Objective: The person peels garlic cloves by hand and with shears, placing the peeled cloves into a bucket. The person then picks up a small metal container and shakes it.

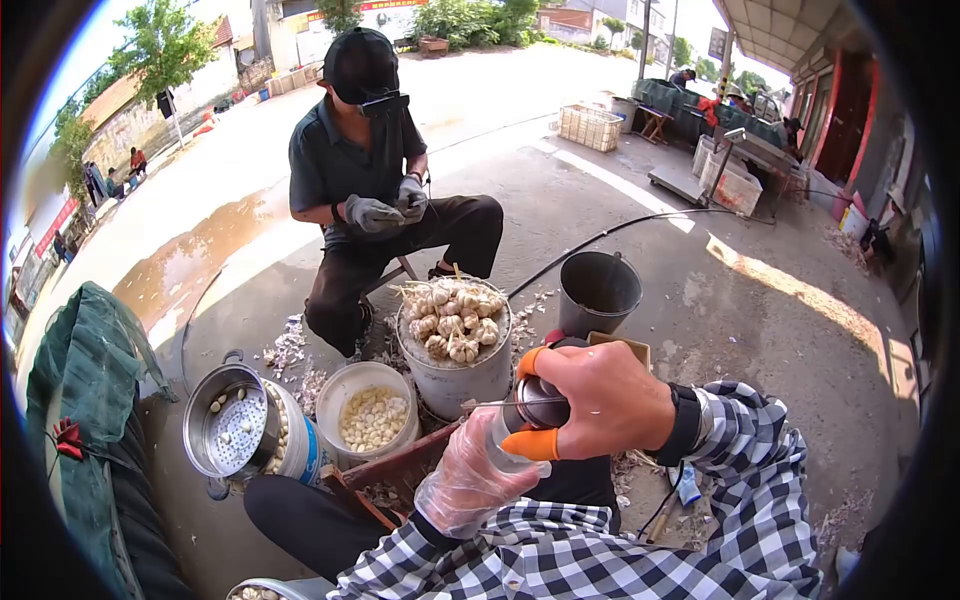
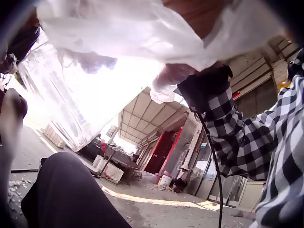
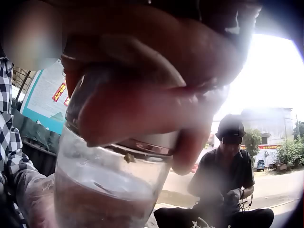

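A clear water bottle (image 1: 503, 452) with a dark, shiny lid (image 1: 543, 404) is between my two hands above my lap. My left hand (image 1: 475, 485), in a thin clear plastic glove, grips the bottle's body. My right hand (image 1: 615, 398), with orange covers on thumb and finger, holds the lid from above. Water stands inside the bottle (image 3: 104, 194) in the right wrist view, where my right fingers wrap around its top. Beside the lid, a thin metal strip (image 1: 500, 403) juts left. In the left wrist view, the crinkled glove (image 2: 137, 33) hides much of the upper part.
Garlic bulbs (image 1: 450, 318) are heaped on an upturned bucket (image 1: 460, 378) before me. Left of it stand a tub of peeled cloves (image 1: 372, 415) and a metal pot (image 1: 205, 440). A black bucket (image 1: 600, 292) is to the right. Opposite sits a person (image 1: 365, 190) in grey gloves.
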Action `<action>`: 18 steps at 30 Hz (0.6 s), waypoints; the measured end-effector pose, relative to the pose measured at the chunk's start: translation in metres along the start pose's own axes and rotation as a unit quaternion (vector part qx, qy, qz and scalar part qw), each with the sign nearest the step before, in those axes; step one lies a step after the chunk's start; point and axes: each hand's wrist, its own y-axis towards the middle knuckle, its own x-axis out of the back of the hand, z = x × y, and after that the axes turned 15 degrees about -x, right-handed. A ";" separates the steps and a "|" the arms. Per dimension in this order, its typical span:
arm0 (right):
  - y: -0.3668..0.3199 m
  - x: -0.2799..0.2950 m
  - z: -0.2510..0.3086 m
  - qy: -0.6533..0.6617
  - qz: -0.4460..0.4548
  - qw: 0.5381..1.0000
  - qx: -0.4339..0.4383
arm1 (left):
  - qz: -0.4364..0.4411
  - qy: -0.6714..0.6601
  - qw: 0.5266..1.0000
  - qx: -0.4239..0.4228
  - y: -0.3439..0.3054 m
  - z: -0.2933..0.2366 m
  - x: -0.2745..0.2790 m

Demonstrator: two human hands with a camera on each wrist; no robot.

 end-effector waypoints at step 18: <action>0.026 0.011 0.019 0.105 0.193 0.951 0.217 | 0.035 -0.300 0.942 0.147 -0.010 -0.028 0.022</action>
